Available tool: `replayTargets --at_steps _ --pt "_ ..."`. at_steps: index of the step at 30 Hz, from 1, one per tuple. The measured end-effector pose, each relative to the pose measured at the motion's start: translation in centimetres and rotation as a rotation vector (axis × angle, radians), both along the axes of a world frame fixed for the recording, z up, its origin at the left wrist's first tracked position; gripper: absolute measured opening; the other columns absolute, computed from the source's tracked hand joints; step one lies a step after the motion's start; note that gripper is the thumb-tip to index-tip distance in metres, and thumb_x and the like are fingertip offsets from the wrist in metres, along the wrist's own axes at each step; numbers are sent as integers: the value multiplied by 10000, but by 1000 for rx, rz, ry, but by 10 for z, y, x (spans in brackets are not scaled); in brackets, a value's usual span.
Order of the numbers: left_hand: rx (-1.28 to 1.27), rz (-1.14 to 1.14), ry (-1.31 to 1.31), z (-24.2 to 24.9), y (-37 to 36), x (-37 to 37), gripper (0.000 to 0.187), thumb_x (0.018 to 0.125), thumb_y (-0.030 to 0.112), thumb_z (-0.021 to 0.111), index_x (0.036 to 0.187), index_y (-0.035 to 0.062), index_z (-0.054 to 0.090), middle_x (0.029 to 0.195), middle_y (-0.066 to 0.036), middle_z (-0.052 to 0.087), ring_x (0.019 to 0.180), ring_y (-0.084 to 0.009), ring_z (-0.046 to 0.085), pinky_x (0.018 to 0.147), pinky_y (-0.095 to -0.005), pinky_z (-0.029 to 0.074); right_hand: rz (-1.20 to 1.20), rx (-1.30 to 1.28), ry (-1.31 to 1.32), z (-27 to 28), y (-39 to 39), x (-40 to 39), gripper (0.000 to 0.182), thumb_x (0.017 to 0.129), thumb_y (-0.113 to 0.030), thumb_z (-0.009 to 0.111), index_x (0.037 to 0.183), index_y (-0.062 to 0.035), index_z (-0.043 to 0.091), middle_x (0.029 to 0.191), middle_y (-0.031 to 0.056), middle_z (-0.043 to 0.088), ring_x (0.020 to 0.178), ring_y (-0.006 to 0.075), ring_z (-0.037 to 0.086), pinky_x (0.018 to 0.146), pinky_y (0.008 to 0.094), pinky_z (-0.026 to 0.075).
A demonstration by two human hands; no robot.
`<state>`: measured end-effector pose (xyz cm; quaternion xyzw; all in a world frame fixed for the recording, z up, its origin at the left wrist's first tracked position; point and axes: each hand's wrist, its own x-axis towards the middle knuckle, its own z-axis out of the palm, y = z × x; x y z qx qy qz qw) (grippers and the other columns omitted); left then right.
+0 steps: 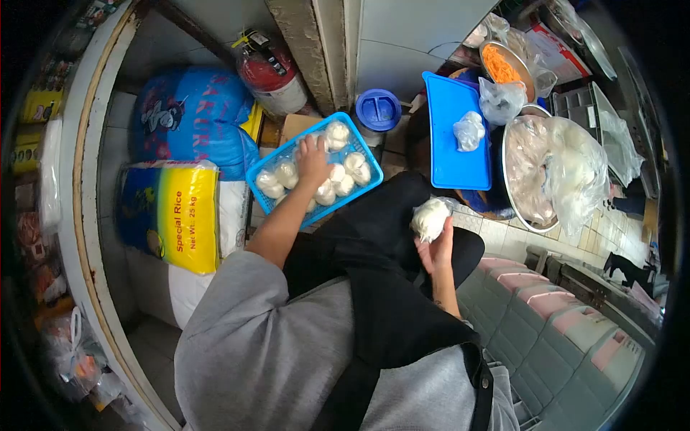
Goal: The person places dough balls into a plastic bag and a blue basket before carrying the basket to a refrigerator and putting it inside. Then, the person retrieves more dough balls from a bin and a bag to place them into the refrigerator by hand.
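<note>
A blue plastic basket (254,174) holds several clear bags of white, rounded pieces (357,167). My left hand (312,164) reaches into it from the near side, its fingers spread over the bags in the middle. What lies directly beneath the palm is hidden. Above my right thigh, my right hand (435,251) holds up a clear plastic bag of white pieces (431,220), with the fingers underneath and the thumb along its side. A blue tray (449,136) beyond that hand carries a small knotted plastic bag (469,131).
A large metal pot (512,190) with filled plastic bags stands at right, a bowl of shredded orange food (501,66) behind it. A blue-lidded container (378,110) is behind the basket. Rice sacks (188,215) and a fire extinguisher (269,72) line the left; grey drawers (532,316) stand lower right.
</note>
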<state>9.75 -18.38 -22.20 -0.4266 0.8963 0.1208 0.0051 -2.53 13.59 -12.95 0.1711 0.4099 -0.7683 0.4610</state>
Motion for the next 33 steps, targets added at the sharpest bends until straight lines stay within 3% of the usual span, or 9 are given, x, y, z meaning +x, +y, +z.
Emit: replayTargets --at_steps 4,8,11,14,18,24,28,33 --pt "103 96 31 -10 -17 2 730 677 228 777 1278 8 427 1237 -210 423 1134 -387 445 956 -444 405 -1 -92 -74 -13 6 10 574 931 -563 401 1231 -84 505 1065 90 633 868 274 644 619 302 543" --pt "79 133 -5 -32 -37 2 551 679 136 753 1136 -53 509 1083 -244 532 1002 -405 543 899 -419 460 -5 -89 -77 -32 19 11 540 928 -544 440 1246 -111 498 1119 69 624 952 235 634 683 323 544" --pt "124 128 72 -53 -60 10 340 682 67 711 981 -30 581 873 -207 600 868 -387 593 844 -394 493 -40 -10 -49 -34 26 10 541 930 -535 446 1265 -113 483 1161 66 608 1007 217 612 747 329 531" --pt "229 191 290 0 -57 30 198 676 16 653 865 -1 595 768 -187 601 798 -382 595 794 -401 492 -38 -112 -83 -37 35 4 543 931 -528 447 1270 -105 480 1157 62 610 992 214 616 738 322 531" --pt "36 163 505 18 -51 70 204 651 -22 598 851 9 573 868 -191 596 825 -390 570 724 -446 456 -40 -121 -92 -40 29 3 533 932 -522 451 1263 -106 485 1150 58 612 991 211 616 730 321 531" --pt "25 114 380 -17 -29 114 242 672 -57 560 893 35 592 901 -205 575 858 -408 562 747 -452 462 -16 -97 -72 -40 26 5 509 936 -501 461 1260 -109 487 1164 53 605 1002 202 612 747 318 526" --pt "3 253 372 -36 -31 111 306 675 -75 525 938 55 614 918 -197 564 871 -396 556 760 -447 462 -63 -96 -81 -39 27 8 510 937 -493 466 1273 -110 478 1180 47 598 1037 196 598 782 326 518" --pt "-42 199 642 -17 -41 76 426 649 -96 497 1002 95 641 912 -164 535 869 -369 542 769 -435 457 -36 -110 -59 -43 29 7 507 937 -479 477 1287 -112 471 1196 46 592 1066 201 585 847 339 494"
